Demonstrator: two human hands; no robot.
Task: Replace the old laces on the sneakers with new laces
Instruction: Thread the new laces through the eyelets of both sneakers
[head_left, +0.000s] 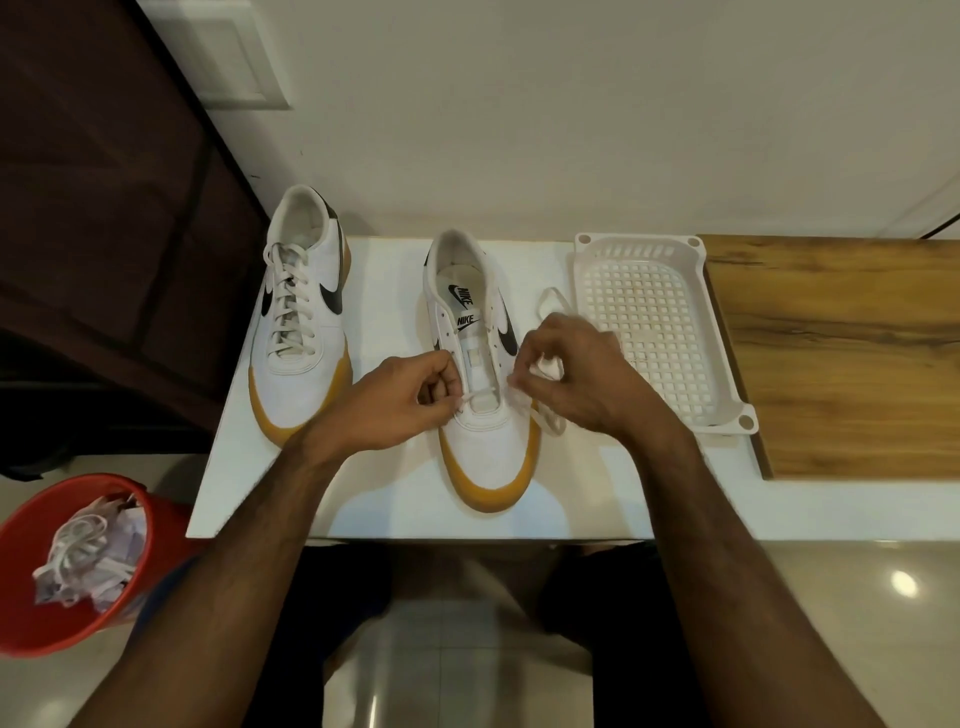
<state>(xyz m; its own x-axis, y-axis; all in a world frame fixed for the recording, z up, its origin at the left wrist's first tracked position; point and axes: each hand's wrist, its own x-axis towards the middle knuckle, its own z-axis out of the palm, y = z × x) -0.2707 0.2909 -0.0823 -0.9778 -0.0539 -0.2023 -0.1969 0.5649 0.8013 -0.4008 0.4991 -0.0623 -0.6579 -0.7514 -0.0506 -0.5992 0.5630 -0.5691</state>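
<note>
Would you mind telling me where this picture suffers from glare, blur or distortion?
Head view: glare spot on the floor tile; motion blur on the right hand and lace; wide-angle bending of the table edges; the left hand is sharper.

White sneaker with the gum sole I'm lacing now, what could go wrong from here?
1. Only the lowest eyelets of the white gum-soled sneaker are threaded; with the left hand and right hand pinching the white lace, its ends may come out uneven.
2. The slack loop near the white plastic basket could snag or twist.
</note>
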